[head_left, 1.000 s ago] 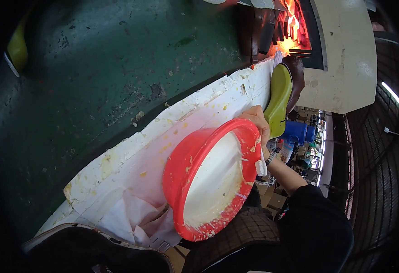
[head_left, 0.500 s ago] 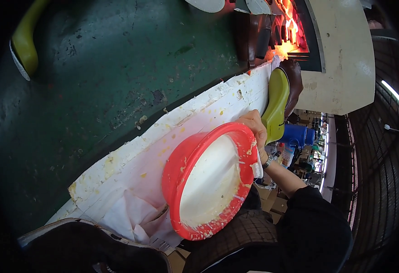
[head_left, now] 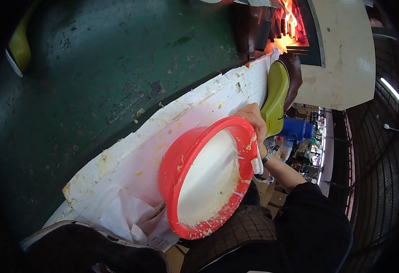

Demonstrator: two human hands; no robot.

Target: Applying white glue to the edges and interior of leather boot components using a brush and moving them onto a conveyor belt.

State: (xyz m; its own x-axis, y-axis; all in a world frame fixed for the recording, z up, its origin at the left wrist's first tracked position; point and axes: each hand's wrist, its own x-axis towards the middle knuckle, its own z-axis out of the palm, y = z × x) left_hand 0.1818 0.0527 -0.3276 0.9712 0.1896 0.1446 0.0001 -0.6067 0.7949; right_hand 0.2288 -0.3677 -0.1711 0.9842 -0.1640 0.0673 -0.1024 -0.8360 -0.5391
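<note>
My right hand (head_left: 252,119) has its fingers curled closed behind the far right rim of a red plastic bowl (head_left: 174,159). What it grips, if anything, is hidden; a wristwatch (head_left: 268,155) circles that wrist. White, creamy liquid (head_left: 211,177) lies in the bowl, and pale dried drips crust its rim. Right against the hand is a shoe with a yellow-green sole (head_left: 276,93) and a brown leather upper (head_left: 293,75). Under the bowl spreads a white sheet (head_left: 199,113) spotted with yellow. My left hand is out of the picture.
A dark green belt surface (head_left: 104,77) runs along the left, with another yellow-green sole (head_left: 20,50) on it. Brown boots (head_left: 249,32) stand before a glowing orange heater opening (head_left: 290,22) in a cream housing (head_left: 345,54). A blue container (head_left: 295,129) is beyond the shoe.
The whole view has shifted slightly, and the sole at the far left sits a little further up and left. My right hand, the bowl and the near shoe keep their places relative to each other.
</note>
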